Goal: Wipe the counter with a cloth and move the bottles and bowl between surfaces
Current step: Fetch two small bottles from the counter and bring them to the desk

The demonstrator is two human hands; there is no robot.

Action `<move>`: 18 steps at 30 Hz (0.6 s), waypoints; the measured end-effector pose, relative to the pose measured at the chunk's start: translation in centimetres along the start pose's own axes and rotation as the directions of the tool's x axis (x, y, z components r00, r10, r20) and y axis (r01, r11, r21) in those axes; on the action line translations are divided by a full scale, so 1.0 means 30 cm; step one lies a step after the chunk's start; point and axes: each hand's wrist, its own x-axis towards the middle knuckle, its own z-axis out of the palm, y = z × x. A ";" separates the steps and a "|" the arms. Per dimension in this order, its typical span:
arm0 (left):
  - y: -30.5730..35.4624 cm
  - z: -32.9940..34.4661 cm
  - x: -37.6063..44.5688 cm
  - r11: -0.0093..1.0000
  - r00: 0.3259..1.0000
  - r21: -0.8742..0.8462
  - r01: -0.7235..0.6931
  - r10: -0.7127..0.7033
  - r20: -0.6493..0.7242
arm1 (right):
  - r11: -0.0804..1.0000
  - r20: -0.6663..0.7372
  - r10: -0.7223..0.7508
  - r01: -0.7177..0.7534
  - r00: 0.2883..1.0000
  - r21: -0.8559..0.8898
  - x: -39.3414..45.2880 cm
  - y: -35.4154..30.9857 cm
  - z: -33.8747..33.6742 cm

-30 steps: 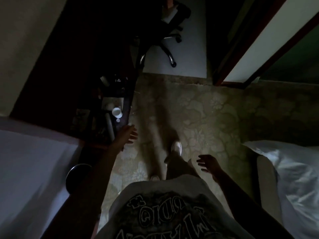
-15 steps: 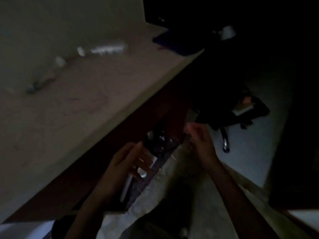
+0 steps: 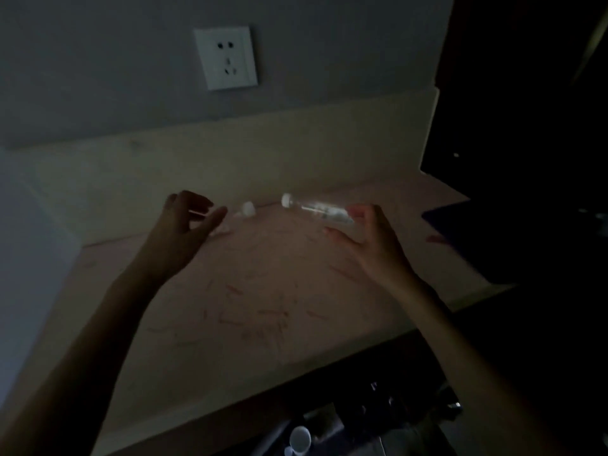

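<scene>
Both hands reach over the pale scratched counter point(image 3: 263, 291) at mid-frame. Left hand point(image 3: 184, 232) pinches a thin white stick point(image 3: 199, 212); right hand point(image 3: 371, 235), fingers spread, grasps nothing beside a clear white-capped plastic bottle point(image 3: 316, 207) lying flat.

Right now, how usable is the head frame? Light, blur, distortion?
Head view: very dim, right side nearly black; the counter and wall socket are readable. The clear bottle lying by the right hand is smeared with glare streaks. The left hand has soft edges, so what it holds is unclear. Wide-angle bending shows along the backsplash.
</scene>
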 end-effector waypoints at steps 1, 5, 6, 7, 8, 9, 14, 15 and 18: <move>-0.025 0.014 0.037 0.996 0.999 0.088 -0.032 0.033 0.000 | 0.996 0.020 -0.032 0.033 0.999 -0.085 0.052 -0.004 0.015; -0.076 0.075 0.147 0.909 0.993 0.414 -0.048 -0.001 0.117 | 0.922 0.090 -0.142 0.165 0.986 -0.349 0.239 -0.002 0.064; -0.078 0.089 0.164 0.874 0.990 0.485 -0.025 -0.045 0.132 | 0.909 0.117 -0.140 0.175 0.983 -0.378 0.277 0.004 0.077; -0.085 0.103 0.180 0.840 0.987 0.542 -0.013 -0.076 0.140 | 0.894 0.144 -0.136 0.185 0.980 -0.408 0.311 0.009 0.091; -0.086 0.115 0.189 0.811 0.986 0.585 -0.009 -0.091 0.142 | 0.874 0.179 -0.123 0.192 0.976 -0.445 0.342 0.017 0.107; -0.091 0.125 0.198 0.788 0.986 0.616 -0.007 -0.095 0.133 | 0.850 0.208 -0.118 0.207 0.971 -0.485 0.368 0.024 0.125; -0.128 0.153 0.242 0.644 0.986 0.765 -0.002 -0.128 0.110 | 0.734 0.222 -0.147 0.257 0.964 -0.629 0.450 0.065 0.204; -0.139 0.160 0.247 0.621 0.986 0.783 0.002 -0.133 0.102 | 0.713 0.212 -0.163 0.264 0.963 -0.650 0.458 0.072 0.210; -0.175 0.177 0.257 0.621 0.989 0.783 0.039 -0.134 0.057 | 0.675 0.215 -0.205 0.297 0.955 -0.675 0.471 0.090 0.217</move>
